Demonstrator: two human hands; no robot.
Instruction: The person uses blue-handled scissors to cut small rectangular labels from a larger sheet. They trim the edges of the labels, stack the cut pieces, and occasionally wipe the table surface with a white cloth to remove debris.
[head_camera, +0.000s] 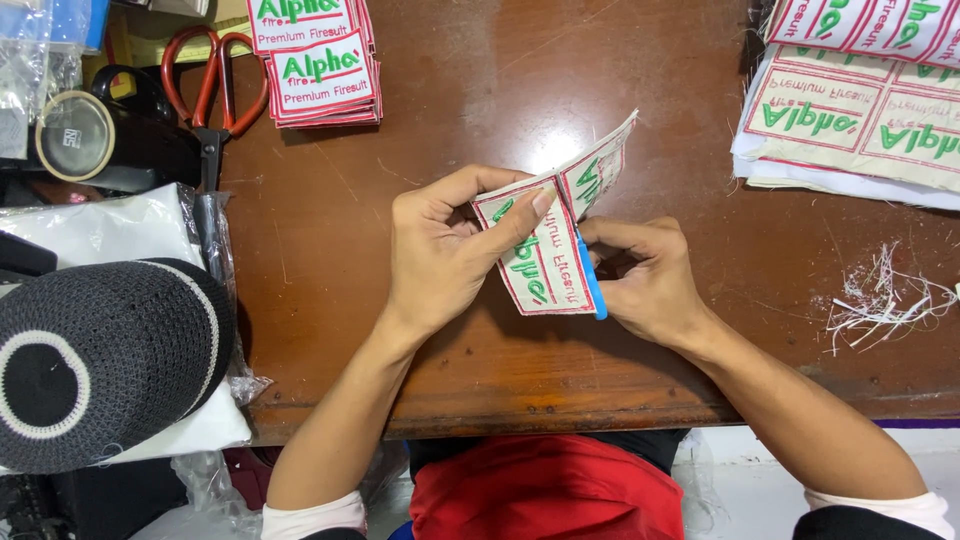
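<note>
- Two hands meet over one strip of cloth patches (548, 250), white with green stitching and red borders, held just above the brown table (500, 80) near its front edge.
- Left hand (440, 250): closed on the strip, thumb on its upper face and fingers curled beneath; the lower patch is pinched flat and tilted.
- Right hand (650, 280): fingers curled shut around a blue-handled tool (592, 280), which lies along the right edge of the lower patch. The tool is probably a small cutter, though its working end is hidden behind the cloth.
- The upper patch of the strip folds up and away to the right, clear of both hands.
- Far left on the table: a stack of cut patches (320, 70), with red-handled scissors (212, 90) just beside it.
- Upper right corner: uncut sheets of patches (860, 110), overlapping one another, well apart from the hands.
- Right of the right hand: a small heap of white thread scraps (880, 295) on the table top.
- Left edge: a dark knitted cap (100, 365) with a pale ring lies on white plastic bags (110, 230); a roll of tape (75, 135) rests on a black object behind it.
- Bottom centre: red cloth (545, 495) at the person's lap, below the table edge.
</note>
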